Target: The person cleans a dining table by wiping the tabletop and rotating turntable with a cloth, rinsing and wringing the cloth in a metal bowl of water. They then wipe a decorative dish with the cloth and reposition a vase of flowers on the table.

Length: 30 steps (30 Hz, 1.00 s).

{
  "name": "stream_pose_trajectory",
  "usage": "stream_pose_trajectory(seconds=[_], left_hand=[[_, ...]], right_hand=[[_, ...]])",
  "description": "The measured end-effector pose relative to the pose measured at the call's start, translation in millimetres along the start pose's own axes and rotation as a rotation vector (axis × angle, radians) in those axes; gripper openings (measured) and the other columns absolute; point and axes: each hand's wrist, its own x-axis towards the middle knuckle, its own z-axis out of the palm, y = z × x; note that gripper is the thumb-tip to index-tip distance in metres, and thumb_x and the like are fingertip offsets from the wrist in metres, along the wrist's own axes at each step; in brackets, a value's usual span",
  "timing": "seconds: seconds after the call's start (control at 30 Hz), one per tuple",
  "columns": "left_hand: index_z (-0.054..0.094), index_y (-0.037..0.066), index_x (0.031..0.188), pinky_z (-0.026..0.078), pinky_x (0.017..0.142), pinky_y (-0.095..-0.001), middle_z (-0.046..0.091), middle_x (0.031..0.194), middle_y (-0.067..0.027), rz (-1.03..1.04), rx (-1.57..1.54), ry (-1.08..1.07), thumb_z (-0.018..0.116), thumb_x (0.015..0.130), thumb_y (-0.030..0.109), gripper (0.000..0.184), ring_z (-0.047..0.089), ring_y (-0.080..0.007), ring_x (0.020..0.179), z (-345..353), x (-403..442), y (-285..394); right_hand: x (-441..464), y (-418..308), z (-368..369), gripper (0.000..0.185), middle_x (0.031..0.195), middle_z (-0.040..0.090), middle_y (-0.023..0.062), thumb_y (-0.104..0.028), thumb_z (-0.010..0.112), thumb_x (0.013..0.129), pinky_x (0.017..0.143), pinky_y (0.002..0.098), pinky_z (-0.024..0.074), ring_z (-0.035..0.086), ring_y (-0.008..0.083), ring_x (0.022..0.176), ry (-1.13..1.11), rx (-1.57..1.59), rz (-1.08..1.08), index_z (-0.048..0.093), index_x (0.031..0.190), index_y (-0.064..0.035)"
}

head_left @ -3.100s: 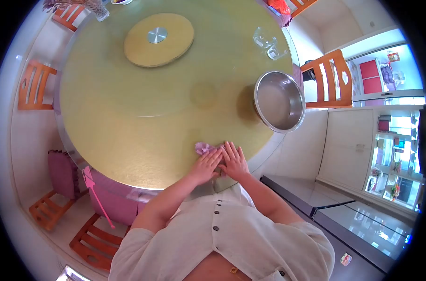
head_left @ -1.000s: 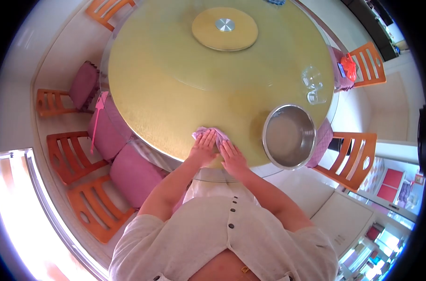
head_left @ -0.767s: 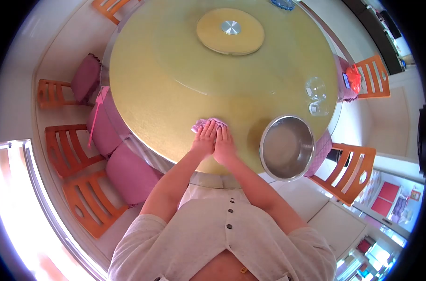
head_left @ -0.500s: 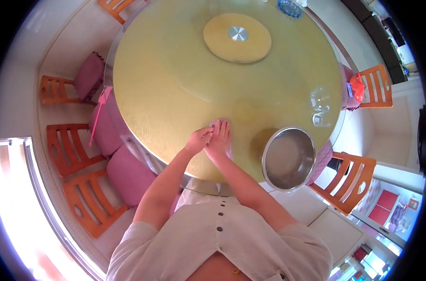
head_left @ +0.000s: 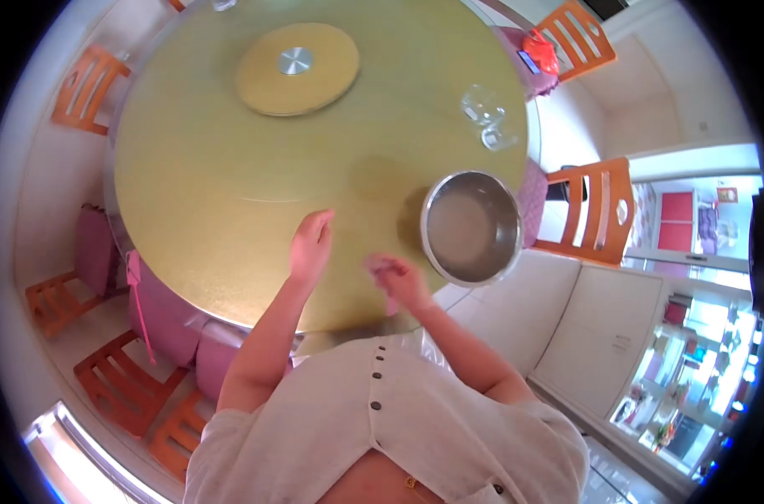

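My left hand point(head_left: 312, 245) hovers over the yellow round table point(head_left: 197, 176). Its fingers are loosely extended, with nothing seen in them. To its right, near the table's front edge, my right hand point(head_left: 405, 284) is blurred by motion and closed on a thin pink cloth point(head_left: 390, 304), part of which hangs below the fingers. Just beyond my right hand, a large stainless steel bowl point(head_left: 514, 239) rests at the table's right edge. Its inside looks greyish, and I cannot tell whether it holds liquid.
A round turntable point(head_left: 256, 84) with a silver hub sits farther back. Clear glassware point(head_left: 493, 134) stands on the right of the table. Wooden chairs point(head_left: 596, 210) surround it, several with purple covers. A red plastic bag point(head_left: 540, 52) and a phone point(head_left: 528, 62) lie on one seat.
My hands have come apart: the left is raised off the table, while the right has drawn back toward my body with the cloth. My view has turned to the right.
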Motion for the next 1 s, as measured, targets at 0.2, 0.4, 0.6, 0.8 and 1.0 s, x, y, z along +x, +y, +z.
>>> stream_pose_trajectory(seconds=[0.2, 0.4, 0.6, 0.8, 1.0], left_hand=[[0.06, 0.001, 0.11, 0.048, 0.088, -0.0285, 0.063, 0.11, -0.0113, 0.184, -0.187, -0.238, 0.052, 0.089, 0.0, 0.023, 0.061, -0.019, 0.103, 77.4, -14.3, 97.5], [0.054, -0.002, 0.119, 0.045, 0.093, -0.0324, 0.061, 0.115, -0.0149, -0.248, -0.325, -0.482, 0.054, 0.085, 0.004, 0.034, 0.058, -0.0223, 0.109, 195.2, -27.8, 113.0], [0.05, -0.009, 0.119, 0.041, 0.098, -0.0425, 0.053, 0.117, -0.0306, -0.371, 0.055, -0.349, 0.057, 0.073, 0.011, 0.051, 0.051, -0.0405, 0.113, 264.5, -9.7, 76.2], [0.053, -0.004, 0.113, 0.045, 0.087, -0.0349, 0.056, 0.117, -0.0165, -0.738, -0.332, -0.134, 0.058, 0.073, 0.009, 0.042, 0.054, -0.0266, 0.107, 286.4, -9.4, 49.0], [0.053, 0.003, 0.115, 0.043, 0.094, -0.0373, 0.056, 0.116, -0.0151, -1.005, -0.835, -0.167, 0.051, 0.088, 0.021, 0.032, 0.054, -0.0298, 0.108, 254.3, -7.0, 110.7]], right_hand=[[2.5, -50.7, -119.4, 0.038, 0.114, 0.061, 0.0121, -0.013, 0.053, 0.091, 0.085, 0.0303, 0.0479, 0.058, 0.017, 0.101, 0.361, -0.055, -0.441, 0.051, 0.127, -0.0014], [63.9, -21.3, -193.5, 0.045, 0.136, 0.044, 0.0212, -0.022, 0.05, 0.09, 0.102, 0.0451, 0.0374, 0.049, 0.0414, 0.116, 0.341, -1.003, -0.38, 0.046, 0.131, -0.0019], [76.7, 1.1, -198.4, 0.064, 0.144, 0.029, 0.0186, -0.013, 0.049, 0.086, 0.102, 0.0485, 0.0365, 0.033, 0.0375, 0.132, -0.059, -1.523, -0.435, 0.025, 0.145, -0.0099], [73.9, -20.1, -191.7, 0.035, 0.124, 0.047, 0.0153, -0.022, 0.048, 0.089, 0.093, 0.045, 0.0432, 0.05, 0.0302, 0.115, -0.09, -1.681, -0.286, 0.054, 0.122, -0.0147], [86.1, -18.4, -215.2, 0.029, 0.101, 0.059, 0.0184, -0.018, 0.056, 0.084, 0.079, 0.0438, 0.0496, 0.06, 0.0316, 0.096, 0.002, -1.092, -0.168, 0.056, 0.11, -0.0052]])
